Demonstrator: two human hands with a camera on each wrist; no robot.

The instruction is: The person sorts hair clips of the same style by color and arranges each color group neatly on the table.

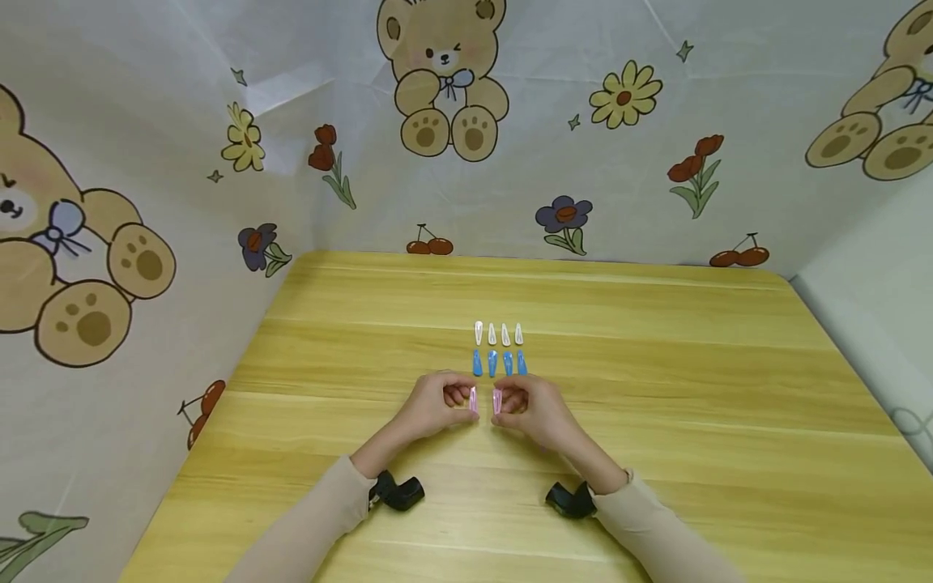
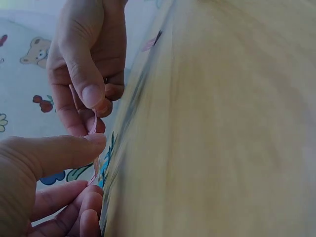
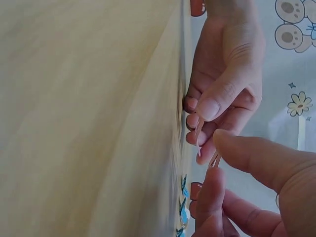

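Between thumb and fingertips my left hand (image 1: 437, 405) pinches a pink snap hair clip (image 1: 473, 399), held lengthwise away from me. A second pink snap hair clip (image 1: 497, 402) is pinched the same way by my right hand (image 1: 535, 411), a small gap to the right. Just beyond the hands lies a row of several blue snap hair clips (image 1: 492, 363). Behind it is a row of several white snap hair clips (image 1: 492, 334). Fingers partly cover both pink clips in the wrist views, where the left one (image 2: 96, 170) and right one (image 3: 214, 160) appear edge-on.
A wood-grain table (image 1: 678, 364) spreads under both hands. Its far edge meets a pale cloth (image 1: 525, 178) printed with bears, flowers and cherries, which also hangs on the left. Black wrist devices (image 1: 399, 491) sit at both cuffs, low over the table.
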